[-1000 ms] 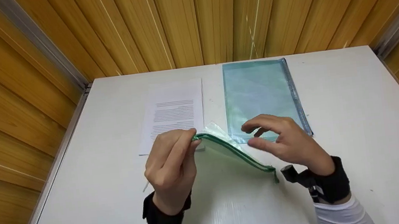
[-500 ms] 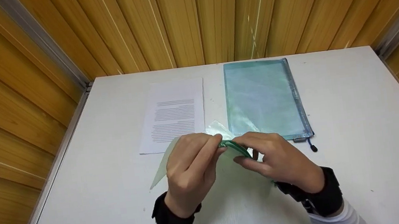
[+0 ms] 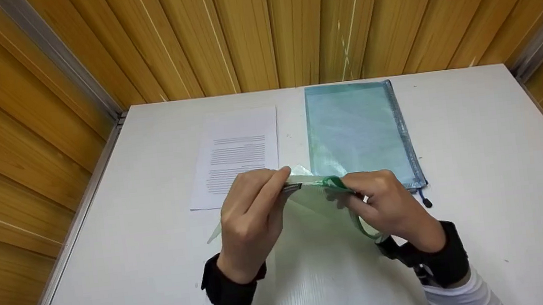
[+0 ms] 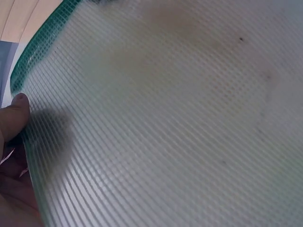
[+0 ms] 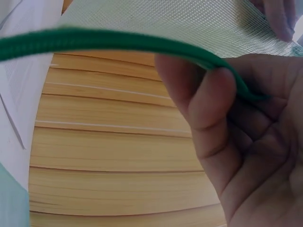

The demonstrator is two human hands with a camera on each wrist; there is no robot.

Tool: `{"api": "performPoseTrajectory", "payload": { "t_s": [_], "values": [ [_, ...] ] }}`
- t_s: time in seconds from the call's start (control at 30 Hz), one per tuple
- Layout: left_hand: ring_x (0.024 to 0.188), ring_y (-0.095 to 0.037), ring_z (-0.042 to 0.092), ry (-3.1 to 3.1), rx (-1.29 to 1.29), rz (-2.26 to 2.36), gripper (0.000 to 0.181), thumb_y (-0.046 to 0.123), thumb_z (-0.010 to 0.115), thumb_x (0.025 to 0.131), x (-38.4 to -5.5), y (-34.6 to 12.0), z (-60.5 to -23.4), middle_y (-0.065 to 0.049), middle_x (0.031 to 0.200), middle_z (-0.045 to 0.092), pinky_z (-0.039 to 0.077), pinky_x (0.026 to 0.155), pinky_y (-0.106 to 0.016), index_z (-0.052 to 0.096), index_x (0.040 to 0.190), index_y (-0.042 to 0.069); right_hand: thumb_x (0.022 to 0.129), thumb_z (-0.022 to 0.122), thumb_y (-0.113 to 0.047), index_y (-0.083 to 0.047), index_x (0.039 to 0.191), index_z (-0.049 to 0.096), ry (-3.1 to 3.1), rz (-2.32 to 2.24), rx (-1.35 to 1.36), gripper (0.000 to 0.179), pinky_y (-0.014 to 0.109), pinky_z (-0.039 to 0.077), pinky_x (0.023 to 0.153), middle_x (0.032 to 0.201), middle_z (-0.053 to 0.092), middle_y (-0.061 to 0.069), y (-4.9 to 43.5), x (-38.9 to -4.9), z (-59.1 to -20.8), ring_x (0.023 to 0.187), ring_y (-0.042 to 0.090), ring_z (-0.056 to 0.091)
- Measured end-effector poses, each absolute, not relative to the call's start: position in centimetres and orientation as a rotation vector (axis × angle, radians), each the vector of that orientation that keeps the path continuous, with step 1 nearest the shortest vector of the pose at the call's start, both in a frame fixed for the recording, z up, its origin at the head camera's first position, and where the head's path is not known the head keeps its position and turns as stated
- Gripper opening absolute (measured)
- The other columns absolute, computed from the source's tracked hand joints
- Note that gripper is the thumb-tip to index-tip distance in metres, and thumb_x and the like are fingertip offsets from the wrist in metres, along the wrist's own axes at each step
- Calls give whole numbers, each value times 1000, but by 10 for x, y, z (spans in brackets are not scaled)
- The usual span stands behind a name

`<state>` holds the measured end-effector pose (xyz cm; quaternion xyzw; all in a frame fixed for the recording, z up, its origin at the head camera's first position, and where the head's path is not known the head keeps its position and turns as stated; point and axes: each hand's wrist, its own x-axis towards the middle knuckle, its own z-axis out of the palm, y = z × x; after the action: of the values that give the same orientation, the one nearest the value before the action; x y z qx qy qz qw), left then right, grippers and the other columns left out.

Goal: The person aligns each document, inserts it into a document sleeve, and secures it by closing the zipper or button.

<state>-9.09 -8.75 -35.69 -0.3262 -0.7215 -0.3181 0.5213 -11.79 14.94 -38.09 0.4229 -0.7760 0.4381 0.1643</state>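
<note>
A translucent mesh zipper pouch (image 4: 161,123) with a green zipper edge (image 3: 335,185) is held up between both hands over the table's front half. My left hand (image 3: 251,219) pinches its top edge near one end, where a small dark tab shows at the fingertips. With thumb and fingers, my right hand (image 3: 387,203) grips the green zipper band, which bends in a loop below that hand. In the right wrist view the zipper (image 5: 113,40) runs off to the left from between thumb and finger. Whether the right fingers hold the slider, I cannot tell.
A printed paper stack (image 3: 239,158) lies behind the left hand. Behind the right hand lies a blue zipper pouch (image 3: 350,128), its dark pull hanging at the near corner. The white table (image 3: 481,149) meets wood-patterned panels (image 3: 247,32) at the back.
My right hand came in from the right and took hold of the green zipper band. The left hand moved rightward, then slightly back. The pouch edge now bends between both hands.
</note>
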Motion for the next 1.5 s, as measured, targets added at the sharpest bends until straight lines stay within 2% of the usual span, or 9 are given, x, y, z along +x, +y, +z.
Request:
{"api": "performPoseTrajectory", "payload": {
  "t_s": [0.2,0.47,0.6,0.8,0.93,1.1,1.27,1.37,1.5],
  "values": [
    [80,-24,67,-1751,-670,-776,17,10,70,103,-99,-101,-359,-11,88,72,58,74,-30,78,108,-5,87,62,23,-5,91,78,-2196,1302,1150,33,13,53,60,76,78,4,159,-124,-378,63,10,71],
    [87,-28,69,-1809,-510,-818,17,1,80,94,-109,-118,-361,-14,95,73,57,81,-29,77,111,-4,85,63,25,1,93,80,-2179,1445,1042,31,12,54,60,75,78,10,174,-126,-374,71,-6,70],
    [98,-31,70,-1829,-392,-900,37,-4,85,86,-116,-127,-364,-17,103,73,54,96,-24,73,122,-5,88,67,22,2,95,81,-2178,1566,975,26,14,52,56,80,80,-2,180,-126,-371,69,-5,71],
    [121,-34,65,-1863,-199,-1179,65,2,85,89,-132,-136,-374,-24,124,68,50,109,-36,53,144,-12,92,66,20,3,102,83,-2173,1795,846,26,15,50,60,86,82,-7,186,-124,-367,71,0,72],
    [123,-33,66,-1944,-213,-1440,59,6,75,99,-142,-133,-385,-25,130,66,51,110,-39,48,148,-12,97,67,13,5,103,82,-2196,1967,652,18,19,56,65,86,83,2,189,-121,-364,76,7,77],
    [120,-35,71,-2091,-309,-1694,67,49,60,108,-158,-124,-406,-25,128,70,55,107,-46,56,142,-8,100,69,5,7,109,81,-2162,2115,400,15,26,62,70,92,83,9,195,-119,-363,80,11,79],
    [113,-28,73,-2259,-268,-1876,107,89,53,86,-169,-122,-424,-23,125,75,55,101,-40,67,136,-4,104,60,8,8,123,74,-1851,2386,468,24,29,62,91,113,81,12,200,-124,-366,98,15,78],
    [105,-19,71,-2323,-228,-1957,94,82,59,90,-172,-126,-432,-17,115,77,53,97,-33,73,125,-4,105,55,10,8,127,72,-1650,2534,512,28,31,60,98,120,78,12,202,-128,-368,107,16,74],
    [91,-13,66,-2368,-189,-2043,41,37,67,107,-173,-136,-440,-3,95,73,54,88,-32,74,108,-3,106,54,10,5,126,73,-1540,2568,470,28,31,55,102,122,74,9,204,-132,-370,113,18,68]
  ]
}}
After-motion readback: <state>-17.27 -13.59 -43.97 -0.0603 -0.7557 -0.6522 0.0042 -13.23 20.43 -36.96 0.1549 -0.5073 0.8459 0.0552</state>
